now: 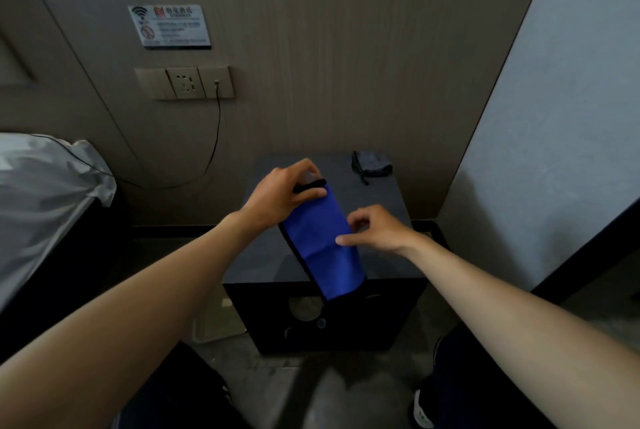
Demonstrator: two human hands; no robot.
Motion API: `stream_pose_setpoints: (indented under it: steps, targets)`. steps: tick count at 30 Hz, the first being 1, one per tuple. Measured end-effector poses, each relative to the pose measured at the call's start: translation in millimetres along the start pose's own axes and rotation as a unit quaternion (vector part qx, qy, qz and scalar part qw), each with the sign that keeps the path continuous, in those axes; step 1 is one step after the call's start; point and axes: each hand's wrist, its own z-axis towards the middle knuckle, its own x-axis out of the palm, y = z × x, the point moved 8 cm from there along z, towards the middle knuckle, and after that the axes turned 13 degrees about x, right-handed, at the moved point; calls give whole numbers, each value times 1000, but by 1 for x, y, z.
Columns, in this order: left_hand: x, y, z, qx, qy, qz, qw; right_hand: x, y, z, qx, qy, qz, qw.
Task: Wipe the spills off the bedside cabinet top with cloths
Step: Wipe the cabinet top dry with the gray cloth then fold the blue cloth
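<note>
A blue cloth [323, 245] with black edging hangs folded above the dark bedside cabinet top [381, 207]. My left hand [280, 196] pinches its upper end at the black hem. My right hand [377, 229] touches the cloth's right edge, thumb and forefinger curled together and the other fingers spread. The cloth's lower end droops past the cabinet's front edge. A second cloth, grey and crumpled [370, 164], lies at the back right corner of the top. I cannot make out any spills on the dark surface.
A bed with white linen [41, 193] stands to the left. A wall socket panel [185, 82] has a black cable [216, 138] hanging from it. A light wall [554, 117] closes in on the right. My shoes and legs stand on the grey floor below.
</note>
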Motion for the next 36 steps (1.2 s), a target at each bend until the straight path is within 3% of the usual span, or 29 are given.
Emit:
stream_pose_setpoints:
  steps: [4, 7, 12, 18, 21, 27, 32, 36]
  targets:
    - [3, 31, -12, -93, -38, 4, 995, 3, -1, 0, 29, 20, 68, 997]
    - [17, 48, -26, -172, -47, -4, 984, 0, -3, 2, 31, -16, 139, 990]
    - [59, 20, -45, -119, 13, -65, 991, -4, -14, 2, 58, -24, 218, 974]
    - [80, 2, -48, -105, 17, -151, 983, -2, -22, 7, 84, -25, 233, 968]
    - [82, 7, -47, -98, 31, -148, 984, -9, -20, 7, 61, -34, 202, 977]
    - [76, 23, -51, -154, 18, -173, 973, -29, -16, 0, 34, -125, 115, 985]
    - [86, 34, -56, -229, -15, -274, 934, -35, -28, 6, 49, -157, 87, 983]
    - [110, 36, -64, -330, -53, -429, 839, -33, -51, 19, 109, -147, 130, 975]
